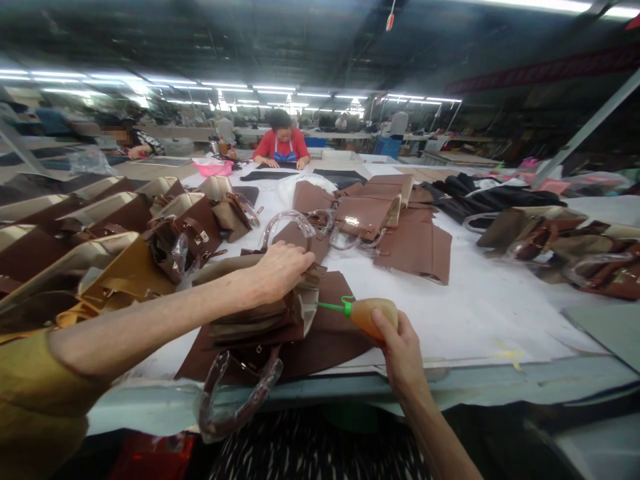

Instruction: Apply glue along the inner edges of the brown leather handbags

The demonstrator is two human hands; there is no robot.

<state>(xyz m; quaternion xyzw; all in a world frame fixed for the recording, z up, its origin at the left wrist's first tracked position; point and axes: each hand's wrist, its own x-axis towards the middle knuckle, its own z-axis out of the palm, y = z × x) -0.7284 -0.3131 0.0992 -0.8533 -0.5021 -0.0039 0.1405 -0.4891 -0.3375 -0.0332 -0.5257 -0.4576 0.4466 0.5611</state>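
Observation:
A brown handbag (pixel 250 319) lies on its side in front of me, on top of a flat brown leather piece (pixel 345 327). One plastic-wrapped handle (pixel 240 407) hangs over the table's near edge. My left hand (pixel 285 270) is closed on the bag's upper edge, its fingertips partly hidden behind it. In my right hand (pixel 397 340) is a squeeze bottle (pixel 373 317) of amber liquid, tilted sideways. Its thin green nozzle (pixel 330 306) points left, with the tip at the bag's pale open side edge; whether it touches I cannot tell.
Rows of brown handbags (pixel 107 210) stand at the left, with a mustard bag (pixel 125 270) nearest. More brown bags (pixel 367 210) lie across the white tabletop (pixel 480 320). Others (pixel 545 233) sit at the right beside dark material (pixel 465 193). A co-worker in red (pixel 283 143) works opposite.

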